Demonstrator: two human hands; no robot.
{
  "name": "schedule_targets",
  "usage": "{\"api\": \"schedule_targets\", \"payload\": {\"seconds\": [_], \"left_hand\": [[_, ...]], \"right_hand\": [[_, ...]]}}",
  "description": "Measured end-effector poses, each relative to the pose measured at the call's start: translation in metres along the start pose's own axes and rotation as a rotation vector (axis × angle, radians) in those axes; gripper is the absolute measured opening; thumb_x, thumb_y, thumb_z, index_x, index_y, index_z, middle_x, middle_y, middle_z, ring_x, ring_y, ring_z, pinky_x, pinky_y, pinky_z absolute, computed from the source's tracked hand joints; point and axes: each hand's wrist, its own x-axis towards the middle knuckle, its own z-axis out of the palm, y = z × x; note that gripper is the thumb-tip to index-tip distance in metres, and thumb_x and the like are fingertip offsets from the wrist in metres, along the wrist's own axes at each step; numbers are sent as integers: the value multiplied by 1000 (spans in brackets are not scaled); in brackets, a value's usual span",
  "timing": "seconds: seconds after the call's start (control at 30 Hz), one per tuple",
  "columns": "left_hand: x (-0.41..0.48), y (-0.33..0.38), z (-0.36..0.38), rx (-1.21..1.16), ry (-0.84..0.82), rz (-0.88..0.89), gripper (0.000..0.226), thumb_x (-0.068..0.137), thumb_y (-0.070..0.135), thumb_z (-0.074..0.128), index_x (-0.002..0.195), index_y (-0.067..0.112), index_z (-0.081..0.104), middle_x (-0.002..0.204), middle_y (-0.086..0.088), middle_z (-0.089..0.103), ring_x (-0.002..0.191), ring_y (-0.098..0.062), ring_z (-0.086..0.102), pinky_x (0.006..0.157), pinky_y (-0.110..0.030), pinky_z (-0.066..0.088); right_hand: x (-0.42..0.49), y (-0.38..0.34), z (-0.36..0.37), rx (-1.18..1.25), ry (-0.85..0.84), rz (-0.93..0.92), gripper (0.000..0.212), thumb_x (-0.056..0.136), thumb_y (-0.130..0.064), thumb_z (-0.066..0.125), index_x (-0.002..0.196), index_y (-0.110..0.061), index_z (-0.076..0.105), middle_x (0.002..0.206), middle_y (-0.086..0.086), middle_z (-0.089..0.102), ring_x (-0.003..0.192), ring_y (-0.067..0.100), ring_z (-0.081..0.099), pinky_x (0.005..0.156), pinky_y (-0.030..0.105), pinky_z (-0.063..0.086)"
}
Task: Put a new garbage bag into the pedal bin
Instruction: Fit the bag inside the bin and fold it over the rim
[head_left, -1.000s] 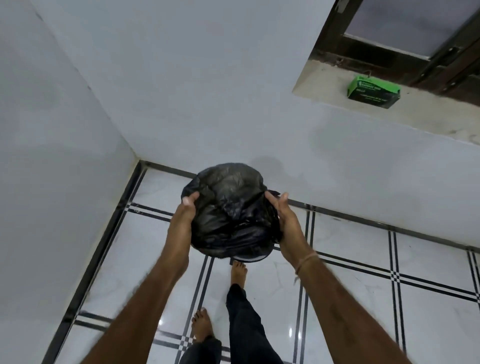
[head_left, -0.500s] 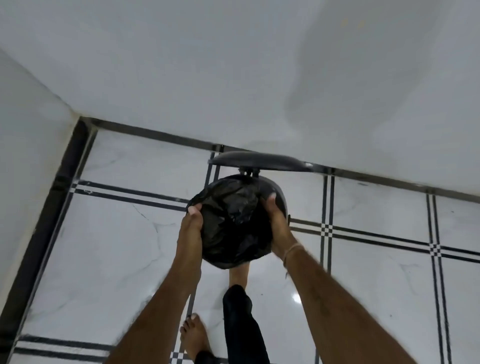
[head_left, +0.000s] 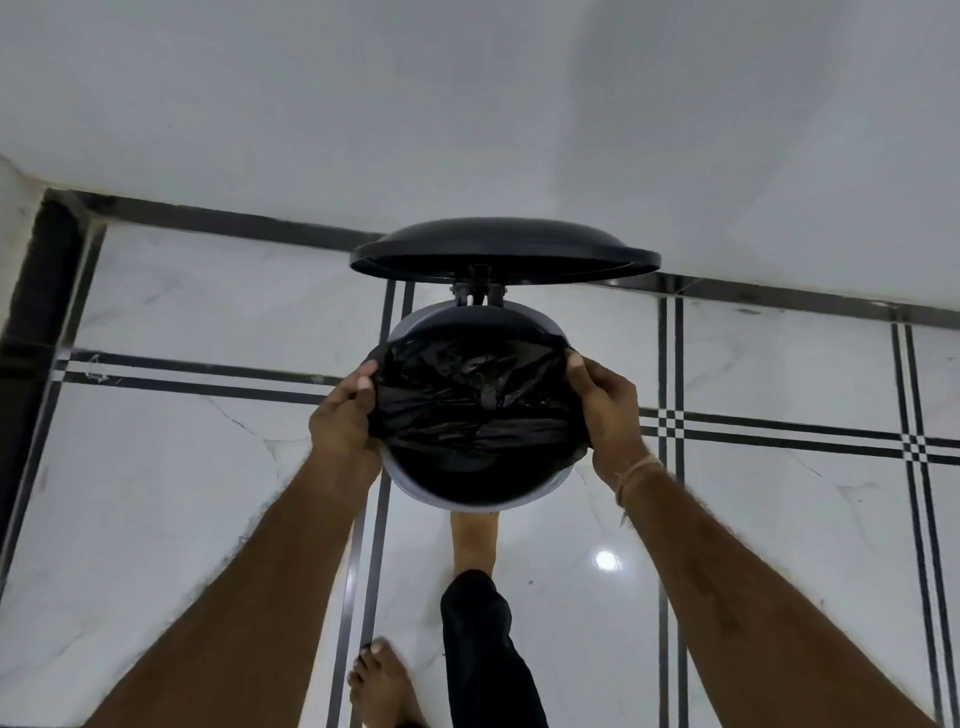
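I am holding the crumpled black plastic garbage bag (head_left: 467, 400) at its two sides, my left hand (head_left: 343, 421) closed on the left edge and my right hand (head_left: 605, 410) closed on the right edge. A second ago this bag was a bundle in the air between my hands, at chest height against the wall; now it is sitting in the mouth of the round pale-rimmed pedal bin (head_left: 415, 491), most of it already below the rim. The view has also dropped from the window ledge to the floor, so I am leaning over the bin.

The bin's round black lid (head_left: 498, 249) is standing up behind the opening, hinged at the back, and my foot (head_left: 475, 535) is reaching under the near edge of the bin, so I judge it is pressing the pedal, though the pedal itself is hidden.

The bag is only resting inside, bunched and unopened, with its edges not yet folded over the rim. I reckon the insertion is about half done: what is left is spreading the mouth and turning it down around the rim. The white marble-tiled floor (head_left: 182, 493) around the bin is bare.
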Motion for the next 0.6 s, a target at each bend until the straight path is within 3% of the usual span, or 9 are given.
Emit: {"api": "schedule_targets", "payload": {"seconds": [0.13,0.2,0.3,0.37,0.5,0.6], "left_hand": [[11,-7,-6,351,-2,132,27,101,4,61,126,14,64,106,-2,72,91,-15,69,86,-31,58],[13,-9,-4,563,106,275,43,95,26,73,133,14,56,120,-6,65,103,-21,64,98,-39,54],[19,-4,7,793,156,367,66,89,51,74,139,14,51,125,-6,60,109,-23,61,96,-38,50],[27,-2,10,911,156,398,58,89,49,74,131,13,57,116,-7,67,107,-26,64,87,-35,47],[42,1,0,1027,201,545,16,91,25,75,90,10,71,85,-3,71,89,-32,69,74,-30,43],[41,5,-2,1006,234,582,7,95,15,67,93,9,70,90,-7,69,92,-34,68,76,-33,47]], "right_hand": [[2,3,-1,11,-6,-39,41,95,-48,68,120,-17,78,112,5,79,112,26,73,101,50,57],[2,4,3,19,-20,-47,46,91,-51,70,123,-20,76,117,2,78,116,24,71,103,49,56],[1,3,7,56,-73,-51,36,96,-36,70,126,-15,75,119,4,78,118,23,70,105,46,55],[0,2,7,81,-111,-54,32,100,-26,66,127,-10,73,119,8,77,118,24,70,107,46,54],[4,-1,1,107,-118,-55,31,99,-20,67,125,-5,73,118,11,77,117,26,71,106,47,54],[9,-3,-1,92,-96,-56,30,98,-18,69,124,-5,74,117,12,78,115,26,72,106,48,54]]}}
